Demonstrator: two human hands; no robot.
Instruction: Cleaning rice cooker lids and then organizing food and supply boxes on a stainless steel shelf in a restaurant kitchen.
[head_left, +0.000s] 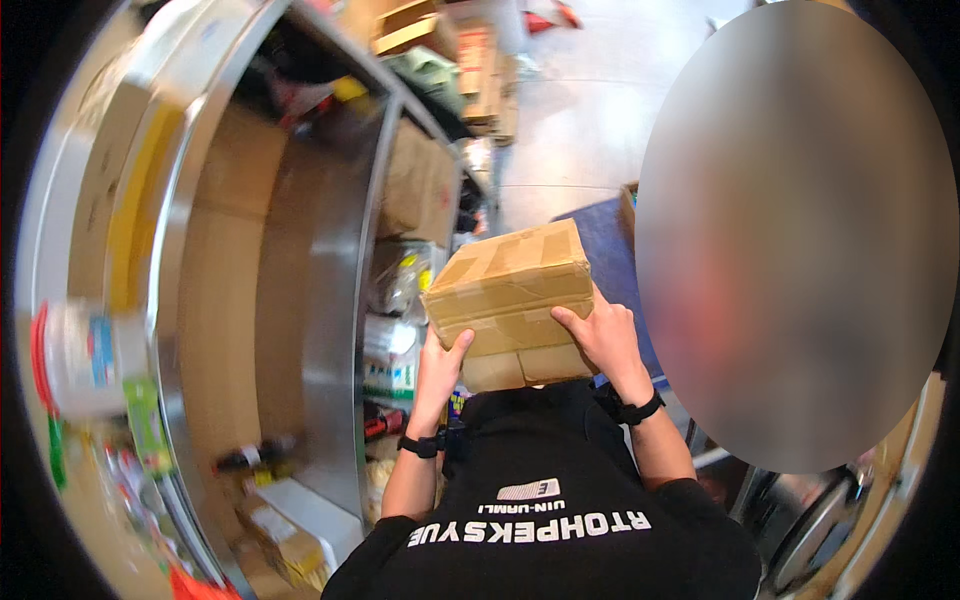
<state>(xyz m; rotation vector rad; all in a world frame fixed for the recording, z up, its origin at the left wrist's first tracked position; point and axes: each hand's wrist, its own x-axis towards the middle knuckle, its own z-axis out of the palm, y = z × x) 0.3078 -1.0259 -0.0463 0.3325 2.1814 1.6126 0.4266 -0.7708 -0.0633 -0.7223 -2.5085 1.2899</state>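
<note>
A brown cardboard box (510, 300), with strips of tape across its top, is held up in front of my chest between both hands. My left hand (442, 364) grips its left lower side, the thumb on the face toward me. On the right side my right hand (607, 330) holds it, the thumb pressed near the upper edge of that same face. The remaining fingers of both hands are mostly hidden by the box. Below it, a lighter cardboard part (525, 367) of the underside shows.
Metal shelving (375, 187) with cardboard boxes and packages runs along the left. A white tub with a red lid (82, 364) stands on its top. Ahead are stacked cartons (480, 75) on the tiled floor (577, 135). A blue surface (600, 225) lies beyond the box; a blurred patch covers the right.
</note>
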